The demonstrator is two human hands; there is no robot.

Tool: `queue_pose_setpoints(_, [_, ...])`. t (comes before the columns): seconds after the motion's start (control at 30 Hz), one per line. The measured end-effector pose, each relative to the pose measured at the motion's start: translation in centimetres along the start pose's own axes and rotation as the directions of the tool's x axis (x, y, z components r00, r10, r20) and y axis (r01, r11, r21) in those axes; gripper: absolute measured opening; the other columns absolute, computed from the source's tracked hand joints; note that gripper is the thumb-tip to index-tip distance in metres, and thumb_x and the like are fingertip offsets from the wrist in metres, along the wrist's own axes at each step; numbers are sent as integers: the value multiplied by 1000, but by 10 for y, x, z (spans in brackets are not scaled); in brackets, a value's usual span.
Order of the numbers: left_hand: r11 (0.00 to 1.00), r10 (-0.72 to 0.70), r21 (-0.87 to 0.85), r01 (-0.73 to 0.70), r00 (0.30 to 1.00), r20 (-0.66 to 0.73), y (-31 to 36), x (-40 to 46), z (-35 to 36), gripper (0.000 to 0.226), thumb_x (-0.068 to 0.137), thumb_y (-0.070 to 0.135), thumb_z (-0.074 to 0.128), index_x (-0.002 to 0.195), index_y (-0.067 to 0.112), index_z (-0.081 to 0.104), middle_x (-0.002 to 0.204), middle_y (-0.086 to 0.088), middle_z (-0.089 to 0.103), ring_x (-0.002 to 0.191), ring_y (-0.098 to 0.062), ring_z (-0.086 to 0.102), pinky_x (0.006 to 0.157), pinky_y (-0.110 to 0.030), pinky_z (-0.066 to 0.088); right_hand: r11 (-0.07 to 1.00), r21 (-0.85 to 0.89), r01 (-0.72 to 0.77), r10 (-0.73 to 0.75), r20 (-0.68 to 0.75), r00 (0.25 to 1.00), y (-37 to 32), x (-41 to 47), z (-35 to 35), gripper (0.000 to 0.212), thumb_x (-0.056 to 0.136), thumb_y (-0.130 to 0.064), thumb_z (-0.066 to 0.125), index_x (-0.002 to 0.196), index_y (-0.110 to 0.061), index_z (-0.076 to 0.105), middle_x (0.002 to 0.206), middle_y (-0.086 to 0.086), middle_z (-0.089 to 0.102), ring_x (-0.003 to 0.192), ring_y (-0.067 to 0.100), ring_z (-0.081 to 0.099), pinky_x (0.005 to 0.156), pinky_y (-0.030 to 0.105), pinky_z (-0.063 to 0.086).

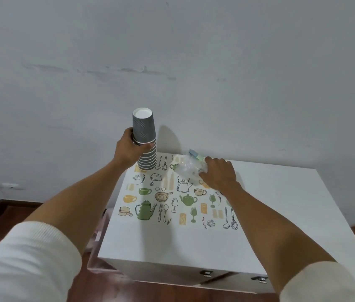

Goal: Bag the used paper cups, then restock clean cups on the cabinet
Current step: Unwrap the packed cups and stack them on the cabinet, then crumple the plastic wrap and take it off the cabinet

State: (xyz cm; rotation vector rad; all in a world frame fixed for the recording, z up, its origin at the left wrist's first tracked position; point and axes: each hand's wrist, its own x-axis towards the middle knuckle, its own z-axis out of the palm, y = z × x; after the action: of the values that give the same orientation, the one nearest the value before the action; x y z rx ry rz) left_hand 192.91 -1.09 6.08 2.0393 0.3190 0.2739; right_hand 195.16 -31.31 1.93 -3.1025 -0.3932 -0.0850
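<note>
Left hand [128,149] grips the upturned grey cup stack [145,142] at the cabinet's [281,192] back left corner. Right hand [220,174] clutches crumpled clear wrap [188,168] beside it. No legible writing.

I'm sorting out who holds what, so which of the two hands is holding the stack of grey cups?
The left hand grips the stack of grey cups at the cabinet's back-left corner; the right hand is on crumpled clear plastic instead.
</note>
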Motion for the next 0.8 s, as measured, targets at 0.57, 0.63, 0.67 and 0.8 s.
queue_pose_setpoints(0.57, [768, -558, -95, 633, 734, 387, 5, -59, 75, 58, 85, 10, 75, 136, -4, 52, 98, -13, 57, 79, -23, 58, 68, -33, 56, 955, 290, -67, 39, 102, 994, -1, 5, -18, 39, 86, -25, 66, 120, -15, 51, 109, 7, 60, 97, 34, 62, 75, 36, 43])
queue_pose_setpoints(0.63, [870, -449, -26, 492, 813, 371, 17, -61, 88, 67, 83, 9, 76, 142, 5, 46, 121, -13, 54, 99, -26, 58, 82, -37, 55, 930, 360, -71, 31, 115, 993, 1, 6, -23, 27, 85, -23, 64, 111, -18, 60, 103, 6, 62, 95, 34, 63, 74, 35, 45])
queue_pose_setpoints(0.67, [900, -406, -10, 436, 847, 344, 22, -61, 94, 78, 82, 9, 77, 149, 11, 37, 129, -12, 51, 105, -27, 57, 86, -39, 53, 910, 406, -89, 47, 114, 992, 2, 6, -26, 18, 84, -23, 63, 101, -21, 64, 99, 5, 64, 94, 33, 63, 77, 36, 48])
queue_pose_setpoints(0.8, [851, -449, -83, 518, 801, 397, 33, -62, 103, 92, 86, 8, 74, 158, 12, 18, 117, -8, 53, 106, -28, 55, 103, -45, 53, 689, 697, -200, 137, 146, 980, 13, 8, -43, 30, 84, -24, 70, 57, -33, 60, 83, -6, 67, 88, 24, 64, 85, 35, 49])
